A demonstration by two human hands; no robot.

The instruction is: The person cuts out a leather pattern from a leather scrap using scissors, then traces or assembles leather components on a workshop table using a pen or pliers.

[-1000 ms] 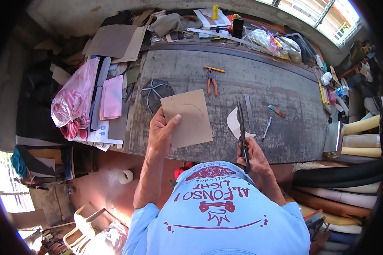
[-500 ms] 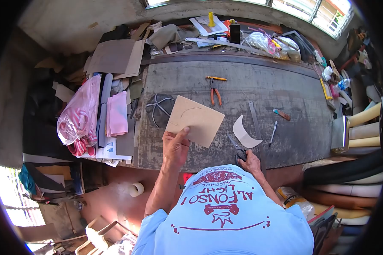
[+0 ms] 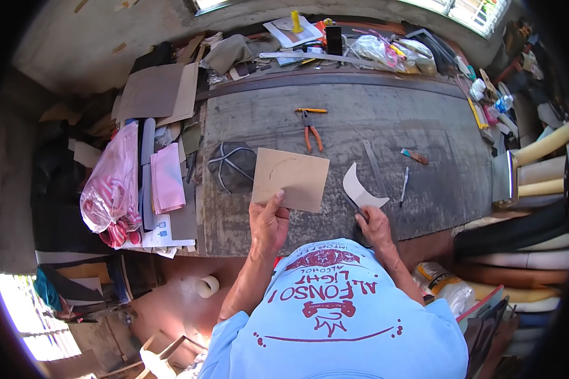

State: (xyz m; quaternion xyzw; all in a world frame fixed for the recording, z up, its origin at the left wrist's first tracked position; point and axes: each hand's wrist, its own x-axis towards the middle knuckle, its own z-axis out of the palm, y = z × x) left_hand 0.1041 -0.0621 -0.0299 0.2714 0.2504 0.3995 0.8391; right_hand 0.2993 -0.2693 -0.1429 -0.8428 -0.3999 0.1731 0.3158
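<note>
My left hand (image 3: 270, 224) grips the lower edge of a tan square of cardboard (image 3: 294, 177), thumb on top; a curved line is drawn on its upper left. In my right hand (image 3: 375, 225) is a pair of scissors (image 3: 350, 201), blades pointing up and left, handles mostly hidden by my fingers. Just above that hand lies a white crescent-shaped cutout (image 3: 359, 188) on the worn dark table (image 3: 253, 117). Behind the cardboard, to its left, sits a dark cap with light piping (image 3: 229, 165).
Orange-handled pliers (image 3: 312, 134) and a yellow-orange cutter (image 3: 311, 110) lie farther back. A metal ruler (image 3: 374, 167), a pen (image 3: 404, 186) and a small knife-like tool (image 3: 415, 156) are on the right. Pink bagged material (image 3: 112, 183) lines the left edge; rolls (image 3: 540, 145) stand right.
The cardboard has turned more level and square to me. My right hand has moved slightly up with the scissors, nearer the crescent cutout. The whole view has shifted a little.
</note>
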